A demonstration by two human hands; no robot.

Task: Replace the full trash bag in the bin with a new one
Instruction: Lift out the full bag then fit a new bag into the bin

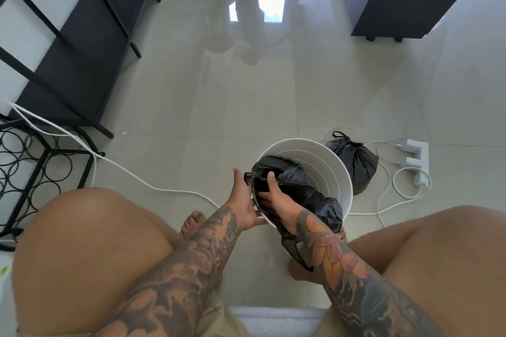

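Glossy tiled floor point(191, 107), white bin point(345, 194), tied black bag point(356, 161) (just beside), cables point(123, 169)
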